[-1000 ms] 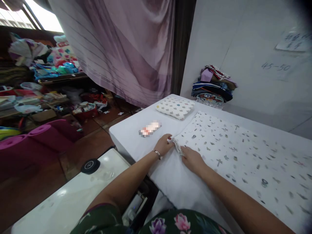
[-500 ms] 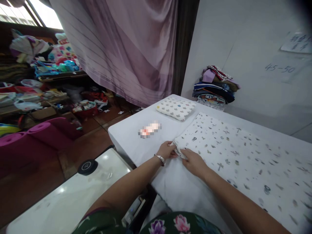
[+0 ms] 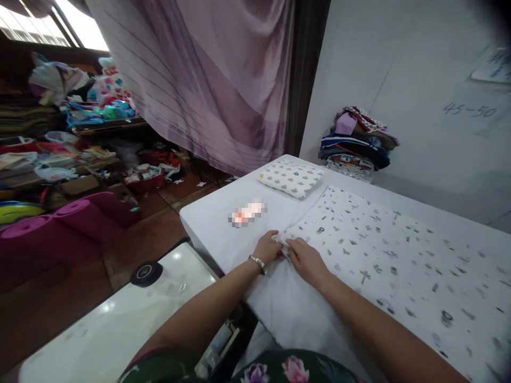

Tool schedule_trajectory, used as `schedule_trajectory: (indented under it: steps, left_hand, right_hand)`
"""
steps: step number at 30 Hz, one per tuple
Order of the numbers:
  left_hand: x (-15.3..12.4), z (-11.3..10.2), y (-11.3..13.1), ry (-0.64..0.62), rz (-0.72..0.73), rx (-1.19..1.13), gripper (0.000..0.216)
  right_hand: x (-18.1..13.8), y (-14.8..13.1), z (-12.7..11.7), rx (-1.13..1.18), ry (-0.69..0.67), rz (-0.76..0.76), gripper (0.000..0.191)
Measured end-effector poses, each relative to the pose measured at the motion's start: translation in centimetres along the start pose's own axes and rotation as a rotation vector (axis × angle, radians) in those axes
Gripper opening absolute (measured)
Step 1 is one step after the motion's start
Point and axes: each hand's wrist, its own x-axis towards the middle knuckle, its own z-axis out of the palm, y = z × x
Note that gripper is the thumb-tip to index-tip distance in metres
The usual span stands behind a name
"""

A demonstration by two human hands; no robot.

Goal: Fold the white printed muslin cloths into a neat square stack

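A thin white cloth (image 3: 359, 250) with a small grey-green plant print lies spread over the right of the white-covered bed (image 3: 215, 213). My left hand (image 3: 268, 247), with a silver bracelet at the wrist, pinches the cloth's near left corner. Right beside it, my right hand (image 3: 306, 258) is closed on the same bunched edge, thumb and fingers together. The fingertips of both hands nearly meet, and part of the gathered fabric is hidden between them. Beyond the hands lies a folded cloth (image 3: 291, 179) with a grey cloud-like print.
A blurred-out pinkish item (image 3: 247, 213) lies on the bed. To the left stands a glossy white table (image 3: 99, 330) with a round black object (image 3: 147, 273). Pink rolled mats (image 3: 72, 229) rest on the floor. Stacked folded clothes (image 3: 355, 141) sit by the wall; a mauve curtain (image 3: 223, 80) hangs behind.
My right hand has moved left, closer to my left hand, and the cloth edge between them is now bunched. The view has shifted slightly.
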Motion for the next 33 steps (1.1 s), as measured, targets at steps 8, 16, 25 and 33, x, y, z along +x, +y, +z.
schedule_trajectory:
  steps: [8,16,25,33]
  left_hand:
    - [-0.3,-0.3,0.1,-0.004,-0.037,-0.081,0.051]
    - [0.0,-1.1,0.5,0.007,0.287,0.655,0.033]
    - [-2.2,0.6,-0.1,-0.047,0.730,1.338,0.023]
    - [-2.6,0.6,0.6,-0.111,0.760,1.382,0.021]
  right_hand:
    - [-0.5,-0.9,-0.2,-0.067,-0.076,-0.047,0.026]
    - [1.1,2.9,-2.3,0.071,0.123,-0.071,0.029]
    - [2.8,6.9,-0.9,0.010,-0.015,-0.046,0.040]
    - [7.4,11.0,-3.9,-0.089,0.087,-0.050,0.042]
